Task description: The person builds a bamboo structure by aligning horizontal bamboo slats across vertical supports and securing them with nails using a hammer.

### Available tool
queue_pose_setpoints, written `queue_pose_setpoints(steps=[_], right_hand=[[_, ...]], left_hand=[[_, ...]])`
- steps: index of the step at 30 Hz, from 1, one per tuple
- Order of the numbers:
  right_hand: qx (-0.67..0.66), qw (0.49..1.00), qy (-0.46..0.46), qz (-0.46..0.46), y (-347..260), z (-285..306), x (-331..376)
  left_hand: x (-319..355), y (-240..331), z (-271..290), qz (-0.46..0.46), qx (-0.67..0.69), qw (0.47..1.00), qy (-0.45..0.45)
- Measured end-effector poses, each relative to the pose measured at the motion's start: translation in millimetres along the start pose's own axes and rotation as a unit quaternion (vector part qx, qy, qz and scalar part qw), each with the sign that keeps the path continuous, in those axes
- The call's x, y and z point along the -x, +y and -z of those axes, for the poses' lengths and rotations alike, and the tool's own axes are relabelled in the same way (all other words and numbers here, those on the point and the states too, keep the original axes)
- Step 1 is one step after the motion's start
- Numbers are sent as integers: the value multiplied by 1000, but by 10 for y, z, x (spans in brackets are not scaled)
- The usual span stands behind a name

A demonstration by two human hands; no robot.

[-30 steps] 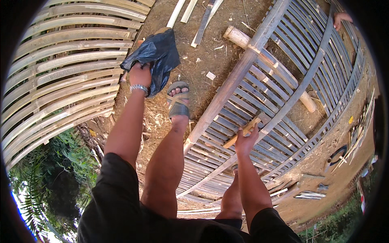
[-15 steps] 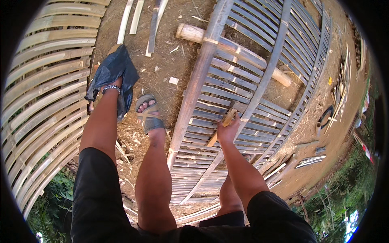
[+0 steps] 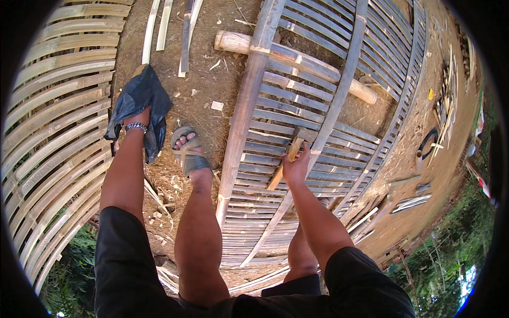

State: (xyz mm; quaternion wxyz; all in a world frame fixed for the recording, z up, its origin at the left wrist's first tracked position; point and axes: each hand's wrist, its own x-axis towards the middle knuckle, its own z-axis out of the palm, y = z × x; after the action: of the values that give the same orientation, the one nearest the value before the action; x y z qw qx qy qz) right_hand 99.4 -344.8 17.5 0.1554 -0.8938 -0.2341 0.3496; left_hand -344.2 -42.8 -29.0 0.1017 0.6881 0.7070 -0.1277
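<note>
My left hand (image 3: pixel 138 117), a chain bracelet at its wrist, grips a black plastic bag (image 3: pixel 139 95) over the ground at left. The bag hangs around the hand and hides most of the fingers. A tan piece shows at its far end. On the right, my right hand (image 3: pixel 296 168) is closed around the wooden handle of a hammer (image 3: pixel 306 134). The hammer's blocky head points away from me, and it is over the slats of a bamboo panel (image 3: pixel 275 114). The thumb and fingers lie on either side of the handle.
A second slatted bamboo panel (image 3: pixel 63 108) curves along the left. A thick bamboo pole (image 3: pixel 318 69) lies beneath the right panel. Loose strips (image 3: pixel 164 26) rest on the dirt ahead, near my sandalled foot (image 3: pixel 188 148). More strips (image 3: pixel 450 114) and a black coil (image 3: pixel 428 143) lie far right.
The whole view has shifted slightly, so the panels and ground sit further left. My right hand's fingers have shifted a little on the hammer; the left hand still has the bag.
</note>
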Motion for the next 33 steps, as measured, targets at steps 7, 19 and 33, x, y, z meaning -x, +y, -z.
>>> queue_pose_setpoints(steps=[7,19,33], right_hand=[[-2,999,-31,-21,-19,25,-38],[-25,998,-55,13,-55,24,-65],[-22,998,-64,14,-3,130,-119]], left_hand=[[-60,-251,-109,73,-82,993,-42],[62,-963,-372,234,505,823,-117],[967,-208,667,224,750,612,-112]])
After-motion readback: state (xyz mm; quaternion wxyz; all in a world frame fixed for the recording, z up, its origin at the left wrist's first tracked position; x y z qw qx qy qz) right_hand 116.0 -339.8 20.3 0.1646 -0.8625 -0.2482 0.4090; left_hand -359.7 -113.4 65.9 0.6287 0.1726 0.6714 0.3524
